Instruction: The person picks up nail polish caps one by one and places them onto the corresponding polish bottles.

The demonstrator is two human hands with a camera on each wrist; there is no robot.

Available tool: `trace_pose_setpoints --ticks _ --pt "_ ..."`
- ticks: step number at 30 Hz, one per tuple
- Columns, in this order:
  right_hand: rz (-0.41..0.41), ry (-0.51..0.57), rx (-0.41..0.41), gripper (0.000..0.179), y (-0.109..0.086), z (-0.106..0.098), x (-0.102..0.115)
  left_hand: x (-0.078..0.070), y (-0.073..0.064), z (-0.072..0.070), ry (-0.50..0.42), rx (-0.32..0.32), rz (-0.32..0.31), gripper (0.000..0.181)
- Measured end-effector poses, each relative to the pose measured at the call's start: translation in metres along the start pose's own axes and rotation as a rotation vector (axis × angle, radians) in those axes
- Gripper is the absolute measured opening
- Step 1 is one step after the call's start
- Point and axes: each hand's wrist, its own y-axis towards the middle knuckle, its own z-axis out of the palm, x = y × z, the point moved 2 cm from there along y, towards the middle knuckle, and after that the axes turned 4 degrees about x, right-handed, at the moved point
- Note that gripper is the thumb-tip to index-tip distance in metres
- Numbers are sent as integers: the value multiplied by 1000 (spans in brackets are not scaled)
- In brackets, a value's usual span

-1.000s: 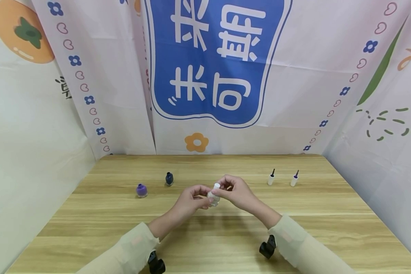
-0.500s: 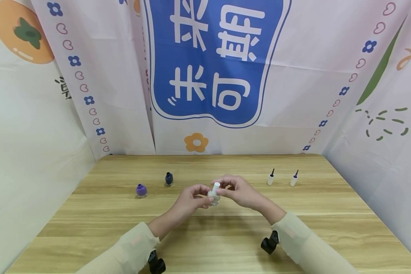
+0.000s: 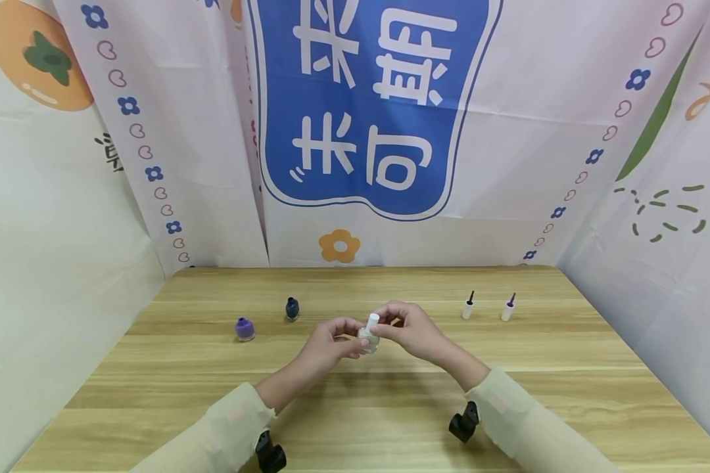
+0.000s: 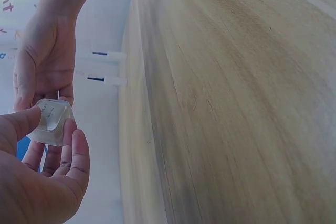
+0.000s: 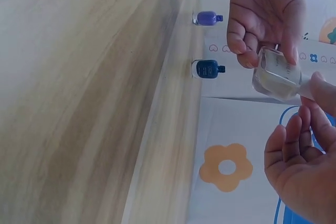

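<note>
Over the middle of the table, my left hand (image 3: 332, 343) pinches the glass body of a clear nail polish bottle (image 5: 277, 80) between thumb and fingers. The bottle tilts a little, its white cap (image 3: 373, 320) uppermost. My right hand (image 3: 413, 332) pinches that cap with thumb and forefinger, its other fingers curled loosely. In the right wrist view the cap sits at the bottle's neck; whether it is screwed tight I cannot tell. From the left wrist view the bottle's base (image 4: 51, 116) shows, with small print on it.
Uncapped purple (image 3: 244, 329) and dark blue (image 3: 292, 309) nail polish bottles stand on the table (image 3: 355, 420) at the left. Two white caps, one with a black brush (image 3: 468, 307) and one with a purple brush (image 3: 508, 309), stand brush-up at the right. Printed cloth surrounds the table.
My right hand has shifted slightly around the cap, its wrist swinging out to the right and then partly back. The left hand keeps its hold on the bottle, nearly still.
</note>
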Motion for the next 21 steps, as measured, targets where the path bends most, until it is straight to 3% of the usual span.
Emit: trace_pose_setpoints --ticks 10,21 --pt "41 50 -60 17 1 4 -2 0 0 0 5 5 12 27" --pt "6 56 -19 23 1 0 -1 1 -1 -1 -6 6 16 28"
